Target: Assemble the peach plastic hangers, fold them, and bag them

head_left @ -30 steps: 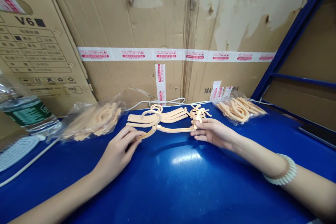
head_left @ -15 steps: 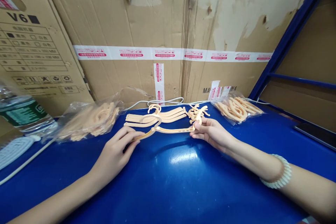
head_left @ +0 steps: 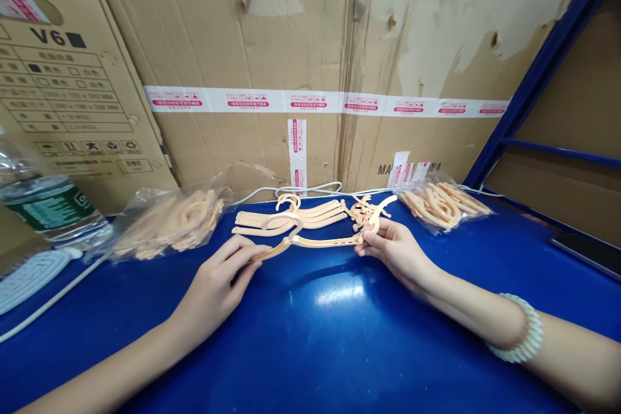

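A peach-coloured plastic clothes hanger [head_left: 323,242] is held above the table between both hands, its hook curving up at the middle. My left hand [head_left: 220,278] pinches the end of its left arm. At the right end, my right hand [head_left: 395,249] grips the other arm together with a small curved clip piece [head_left: 383,210] that sticks up and to the right. Fingers hide where the clip meets the arm. Just behind lie several loose hanger arms [head_left: 317,210], some hooks [head_left: 290,200] and a small heap of similar clip pieces [head_left: 359,210].
Clear bags of hanger parts lie at left [head_left: 169,223] and right [head_left: 439,204] on the blue table [head_left: 315,349]. A water bottle [head_left: 53,207], a white openwork object [head_left: 33,278] and a white cable [head_left: 58,304] are at left. A phone-like dark slab [head_left: 589,255] lies far right. Cardboard [head_left: 252,32] stands behind.
The clip piece in my right hand has swung outward to the right. Both hands keep hold of the hanger. The whole view has shifted slightly.
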The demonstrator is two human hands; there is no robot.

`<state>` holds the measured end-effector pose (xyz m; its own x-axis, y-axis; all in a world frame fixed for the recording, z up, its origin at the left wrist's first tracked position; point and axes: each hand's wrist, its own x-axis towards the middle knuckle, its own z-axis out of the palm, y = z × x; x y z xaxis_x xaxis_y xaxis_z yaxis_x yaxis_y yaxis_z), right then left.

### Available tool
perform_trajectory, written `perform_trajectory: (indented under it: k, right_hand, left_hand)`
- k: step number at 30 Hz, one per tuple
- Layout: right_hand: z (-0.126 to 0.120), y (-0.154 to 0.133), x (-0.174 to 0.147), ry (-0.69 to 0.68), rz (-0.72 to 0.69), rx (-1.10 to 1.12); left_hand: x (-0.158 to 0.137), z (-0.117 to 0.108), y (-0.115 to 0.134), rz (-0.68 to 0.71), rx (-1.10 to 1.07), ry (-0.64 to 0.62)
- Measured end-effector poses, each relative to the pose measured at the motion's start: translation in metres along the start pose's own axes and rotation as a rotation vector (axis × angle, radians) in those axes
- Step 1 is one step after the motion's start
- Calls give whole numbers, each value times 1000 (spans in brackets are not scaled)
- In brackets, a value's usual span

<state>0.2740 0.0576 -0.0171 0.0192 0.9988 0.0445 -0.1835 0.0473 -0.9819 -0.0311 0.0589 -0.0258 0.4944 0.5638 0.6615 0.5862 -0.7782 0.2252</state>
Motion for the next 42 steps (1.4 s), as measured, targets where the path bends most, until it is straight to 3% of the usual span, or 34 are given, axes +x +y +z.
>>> perform_trajectory:
  k: [11, 17, 22, 26, 30, 34, 38, 42]
  right_hand:
    - [6, -3, -3, 89, -83, 7]
    - [4, -3, -3, -22, -46, 78]
    - [-2, -15, -2, -103, 5, 99]
    - [-21, -30, 10, -178, 41, 96]
    - [-53, -42, 29, -361, 47, -113]
    - [-77, -50, 39, -568, -5, -632]
    - [-82, -58, 36, -771, -10, -981]
    - [-80, -60, 34, -791, -2, -1067]
  left_hand:
    - [0, -3, 6, 7, -10, 10]
    - [1, -6, 5, -6, -3, 14]
    - [8, -22, -2, -16, 16, -142]
    - [15, -43, -7, -41, 95, -258]
    - [18, -62, -8, -21, 169, -399]
    - [19, -66, -5, 5, 130, -532]
    - [15, -58, -1, 28, 75, -603]
    - [10, -50, -2, 45, 14, -655]
